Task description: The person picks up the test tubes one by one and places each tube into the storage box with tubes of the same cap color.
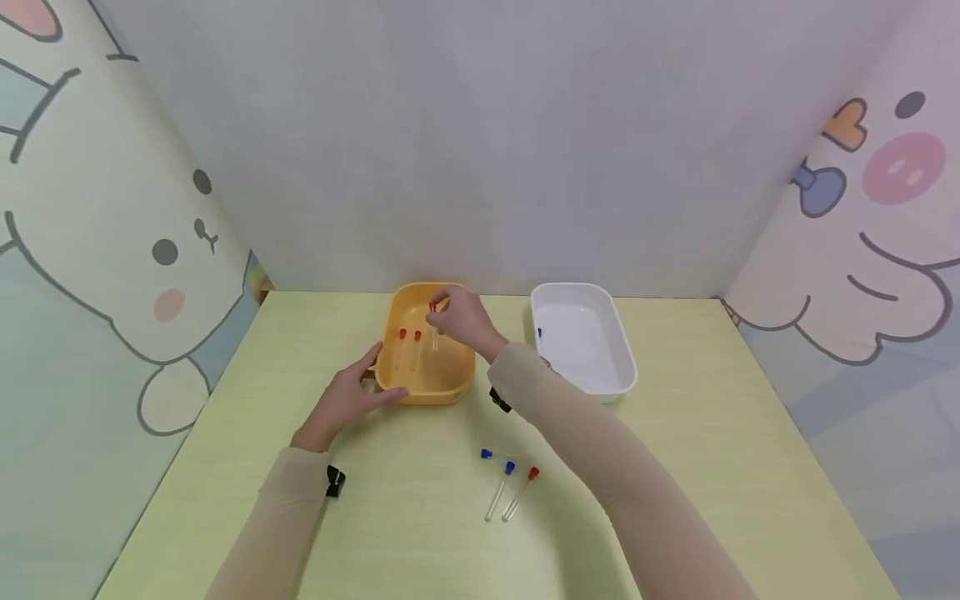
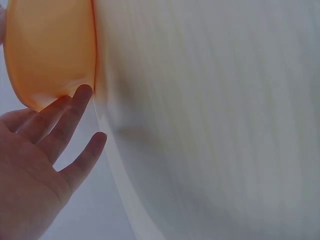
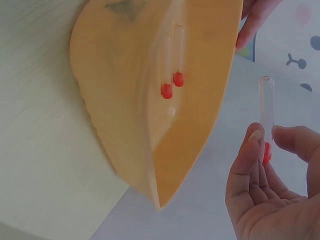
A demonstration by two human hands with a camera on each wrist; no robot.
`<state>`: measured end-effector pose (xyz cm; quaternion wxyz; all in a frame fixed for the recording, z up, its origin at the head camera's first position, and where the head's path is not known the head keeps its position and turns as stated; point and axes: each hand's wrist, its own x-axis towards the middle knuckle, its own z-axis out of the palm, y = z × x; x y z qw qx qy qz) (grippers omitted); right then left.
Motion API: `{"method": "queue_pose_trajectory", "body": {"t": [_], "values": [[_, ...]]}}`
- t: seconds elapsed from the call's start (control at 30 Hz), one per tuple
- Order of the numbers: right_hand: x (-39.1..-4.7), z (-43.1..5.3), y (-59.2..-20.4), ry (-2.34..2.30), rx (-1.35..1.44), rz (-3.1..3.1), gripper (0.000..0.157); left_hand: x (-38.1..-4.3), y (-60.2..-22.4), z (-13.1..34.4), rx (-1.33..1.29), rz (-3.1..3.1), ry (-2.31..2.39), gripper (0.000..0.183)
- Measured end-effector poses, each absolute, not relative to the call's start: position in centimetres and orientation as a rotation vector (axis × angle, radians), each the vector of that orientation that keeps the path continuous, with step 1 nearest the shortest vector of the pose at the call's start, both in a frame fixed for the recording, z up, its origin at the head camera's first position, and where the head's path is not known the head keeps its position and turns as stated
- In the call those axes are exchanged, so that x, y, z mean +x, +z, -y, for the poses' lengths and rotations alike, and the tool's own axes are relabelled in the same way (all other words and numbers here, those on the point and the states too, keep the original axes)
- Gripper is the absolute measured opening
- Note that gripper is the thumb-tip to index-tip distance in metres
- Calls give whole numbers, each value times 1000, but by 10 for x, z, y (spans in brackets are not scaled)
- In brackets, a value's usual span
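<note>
Right fingers (image 3: 243,167) tight round red-capped tube (image 3: 267,102), left fingers (image 2: 65,125) straight against orange tray (image 1: 442,377), white tray (image 1: 588,337) in head view alone

A pale yellow-green table (image 1: 705,450) with faint grain widens toward the near side. Behind its far edge stands a plain pale lilac-grey backdrop (image 1: 480,150). Along the left side runs a printed panel (image 1: 82,367) with a large white animal (image 1: 112,217) in thick grey outline: two dark oval eyes, a small nose and mouth, a pink cheek (image 1: 169,305), light blue around it. The right-hand panel (image 1: 900,425) carries a pig (image 1: 937,225) with a pink snout (image 1: 903,168), a dark eye, an orange heart (image 1: 846,125) and a blue shape (image 1: 822,192) beside it. In the right wrist view, the white animal's face shows partly at upper right
</note>
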<state>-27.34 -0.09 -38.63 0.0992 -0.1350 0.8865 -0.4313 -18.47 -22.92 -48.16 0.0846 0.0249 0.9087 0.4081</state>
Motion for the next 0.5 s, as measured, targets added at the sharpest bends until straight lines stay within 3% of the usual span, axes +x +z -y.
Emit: {"method": "queue_pose_trajectory", "body": {"t": [0.5], "values": [[-290,13,-416,-1370,-247,-2498,31,-186,-484,230,65,-2704,1214,117]]}}
